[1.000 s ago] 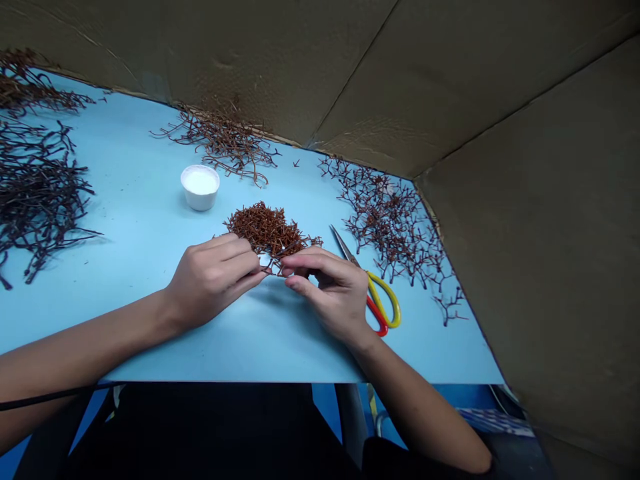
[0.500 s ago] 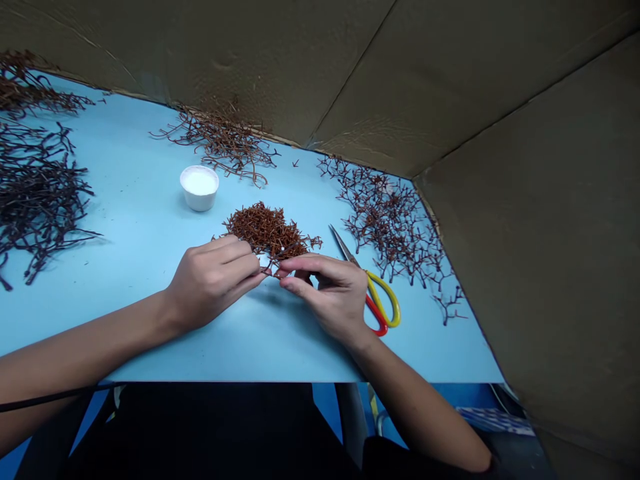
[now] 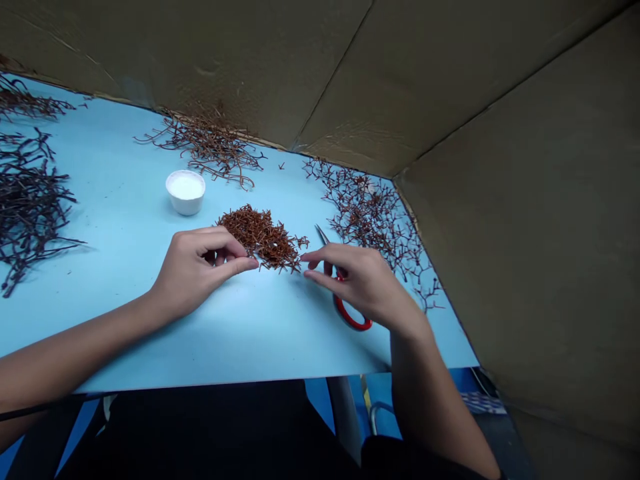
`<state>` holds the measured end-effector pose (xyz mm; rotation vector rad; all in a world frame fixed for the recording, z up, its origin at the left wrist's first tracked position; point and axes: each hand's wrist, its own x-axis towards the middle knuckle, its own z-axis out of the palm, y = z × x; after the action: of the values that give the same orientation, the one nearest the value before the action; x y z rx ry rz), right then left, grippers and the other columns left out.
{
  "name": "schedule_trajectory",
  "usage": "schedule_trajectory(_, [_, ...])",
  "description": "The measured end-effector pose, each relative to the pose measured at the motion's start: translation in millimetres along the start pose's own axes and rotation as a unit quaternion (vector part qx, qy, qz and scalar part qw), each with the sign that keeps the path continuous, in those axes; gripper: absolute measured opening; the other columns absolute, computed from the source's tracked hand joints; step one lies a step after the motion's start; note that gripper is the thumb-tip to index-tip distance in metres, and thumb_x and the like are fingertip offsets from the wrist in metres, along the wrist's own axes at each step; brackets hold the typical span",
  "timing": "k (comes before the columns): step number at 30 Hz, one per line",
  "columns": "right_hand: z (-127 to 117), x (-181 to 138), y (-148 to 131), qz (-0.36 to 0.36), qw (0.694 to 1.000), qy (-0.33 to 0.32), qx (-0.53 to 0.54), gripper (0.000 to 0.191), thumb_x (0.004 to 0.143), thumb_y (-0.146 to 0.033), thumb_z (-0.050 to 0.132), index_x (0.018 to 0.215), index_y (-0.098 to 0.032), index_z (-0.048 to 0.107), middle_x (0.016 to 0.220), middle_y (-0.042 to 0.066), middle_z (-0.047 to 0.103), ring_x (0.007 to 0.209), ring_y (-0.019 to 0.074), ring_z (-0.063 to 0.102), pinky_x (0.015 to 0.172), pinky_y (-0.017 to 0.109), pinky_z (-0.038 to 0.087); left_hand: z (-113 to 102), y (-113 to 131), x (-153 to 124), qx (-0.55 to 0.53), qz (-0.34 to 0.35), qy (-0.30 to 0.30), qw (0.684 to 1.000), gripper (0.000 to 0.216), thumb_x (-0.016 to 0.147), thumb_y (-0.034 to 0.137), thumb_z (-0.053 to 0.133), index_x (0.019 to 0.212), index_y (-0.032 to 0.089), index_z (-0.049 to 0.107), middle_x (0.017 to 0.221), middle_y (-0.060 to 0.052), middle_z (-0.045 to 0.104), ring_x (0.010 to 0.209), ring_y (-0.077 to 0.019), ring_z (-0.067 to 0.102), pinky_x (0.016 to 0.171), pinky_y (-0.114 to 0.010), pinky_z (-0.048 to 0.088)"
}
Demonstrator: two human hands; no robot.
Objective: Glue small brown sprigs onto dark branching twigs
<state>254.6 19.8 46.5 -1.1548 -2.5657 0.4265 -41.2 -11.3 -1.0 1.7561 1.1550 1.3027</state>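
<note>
Head view, looking forward and down at two bare hands over a blue tabletop (image 3: 125,153).

Left hand (image 3: 197,267): fingers (image 3: 220,238) curled inward, with the thumb and forefinger tips close together and touching the lower left edge of the pile. Whether a twig lies between them is too small to tell.

Right hand (image 3: 363,280): palm turned down, two fingertips (image 3: 313,255) extended and slightly parted just beside the pile's right tip, with no held piece visible. The two hands stand apart, and the pile lies between them.

Pile of short reddish-brown twig pieces (image 3: 263,239): a dense, low mound resting directly on the tabletop, its near edge at the left fingertips.

Scissors (image 3: 350,315): lying flat directly under the right hand, which covers their middle. The red handle loop shows on the near side of the hand, and the steel blade tips project beyond the fingers, near the pile.

White cup of white liquid or paste (image 3: 186,192): upright, beyond the left hand and near the pile's far left side.

Branching dry sprigs (image 3: 205,147): a loose spread well beyond the grip, against the far cardboard wall (image 3: 200,60). A second spread of sprigs (image 3: 370,217) lies beyond the right hand. A darker heap of sprigs (image 3: 30,200) lies well out to the left of the left hand.
</note>
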Motion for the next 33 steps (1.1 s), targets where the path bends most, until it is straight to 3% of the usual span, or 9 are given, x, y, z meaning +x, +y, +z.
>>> schedule_trajectory(2, [7, -5, 2, 0.011, 0.998, -0.046, -0.043, 0.016, 0.102, -0.027, 0.070, 0.115, -0.023, 0.078, 0.110, 0.006, 0.081, 0.080, 0.0186, 0.074, 0.074, 0.032, 0.056, 0, 1, 1, -0.031, -0.039, 0.000, 0.999, 0.016, 0.086, 0.021, 0.086, 0.073, 0.021, 0.076, 0.071, 0.003, 0.069, 0.060, -0.0097, 0.052, 0.055, -0.025, 0.039])
schedule_trajectory(6, [23, -10, 6, -0.009, 0.992, -0.046, -0.114, 0.021, 0.106, -0.025, 0.064, 0.122, -0.024, 0.076, 0.115, 0.008, 0.080, 0.096, 0.0233, 0.076, 0.076, 0.033, 0.056, 1, -1, 2, -0.074, -0.089, -0.015, 0.993, 0.016, 0.083, 0.025, 0.087, 0.071, 0.020, 0.076, 0.070, 0.001, 0.069, 0.061, -0.0110, 0.053, 0.055, -0.026, 0.039])
schedule_trajectory(12, [33, -8, 17, -0.064, 0.985, -0.002, -0.159, 0.024, 0.110, -0.021, 0.055, 0.116, -0.026, 0.078, 0.107, 0.007, 0.080, 0.086, 0.0204, 0.072, 0.067, 0.030, 0.050, 2, -8, 6, -0.141, -0.111, -0.051, 0.982, 0.021, 0.082, 0.029, 0.086, 0.068, 0.019, 0.073, 0.065, 0.000, 0.069, 0.059, -0.0120, 0.056, 0.054, -0.024, 0.042])
schedule_trajectory(15, [31, -5, 20, -0.045, 0.995, 0.028, -0.080, 0.021, 0.110, -0.022, 0.055, 0.112, -0.025, 0.076, 0.107, 0.007, 0.078, 0.089, 0.0197, 0.071, 0.072, 0.031, 0.053, 0, -11, 7, -0.186, -0.117, -0.091, 0.971, 0.026, 0.085, 0.033, 0.085, 0.069, 0.019, 0.071, 0.063, 0.001, 0.065, 0.053, -0.0101, 0.051, 0.047, -0.022, 0.037])
schedule_trajectory(18, [25, 3, 15, -0.016, 0.991, 0.090, 0.100, 0.012, 0.107, -0.029, 0.063, 0.101, -0.024, 0.073, 0.105, 0.007, 0.077, 0.090, 0.0188, 0.070, 0.079, 0.034, 0.057, -1, -12, 7, -0.241, -0.145, -0.128, 0.951, 0.033, 0.090, 0.042, 0.082, 0.070, 0.019, 0.069, 0.059, 0.002, 0.058, 0.047, -0.0084, 0.042, 0.042, -0.021, 0.029])
schedule_trajectory(20, [23, 11, 6, 0.023, 0.958, 0.128, 0.255, 0.012, 0.105, -0.033, 0.067, 0.097, -0.024, 0.069, 0.105, 0.006, 0.077, 0.074, 0.0140, 0.065, 0.067, 0.030, 0.055, -1, -12, 7, -0.248, -0.148, -0.134, 0.948, 0.035, 0.089, 0.044, 0.083, 0.071, 0.019, 0.069, 0.061, 0.002, 0.060, 0.048, -0.0086, 0.044, 0.043, -0.022, 0.031])
schedule_trajectory(24, [29, 29, -16, 0.093, 0.847, 0.129, 0.507, 0.024, 0.097, -0.042, 0.078, 0.093, -0.022, 0.066, 0.095, 0.003, 0.077, 0.050, 0.0063, 0.047, 0.045, 0.024, 0.038, -1, -8, 7, -0.191, -0.117, -0.113, 0.968, 0.032, 0.084, 0.041, 0.087, 0.068, 0.019, 0.070, 0.066, -0.001, 0.069, 0.055, -0.0115, 0.056, 0.051, -0.023, 0.043])
schedule_trajectory(29, [45, 39, -25, 0.140, 0.772, 0.111, 0.610, 0.036, 0.083, -0.045, 0.091, 0.091, -0.022, 0.064, 0.089, -0.002, 0.073, 0.049, 0.0037, 0.036, 0.044, 0.021, 0.033, 1, -1, 4, -0.158, -0.108, -0.048, 0.980, 0.027, 0.081, 0.032, 0.088, 0.066, 0.018, 0.070, 0.064, 0.000, 0.068, 0.059, -0.0123, 0.056, 0.054, -0.024, 0.043])
schedule_trajectory(33, [53, 38, -29, 0.193, 0.721, 0.129, 0.653, 0.040, 0.075, -0.041, 0.097, 0.090, -0.023, 0.064, 0.087, -0.003, 0.071, 0.056, 0.0063, 0.046, 0.047, 0.020, 0.037, 3, 3, -1, -0.152, -0.113, -0.034, 0.981, 0.026, 0.081, 0.031, 0.087, 0.066, 0.019, 0.069, 0.064, 0.000, 0.065, 0.060, -0.0122, 0.052, 0.052, -0.024, 0.040])
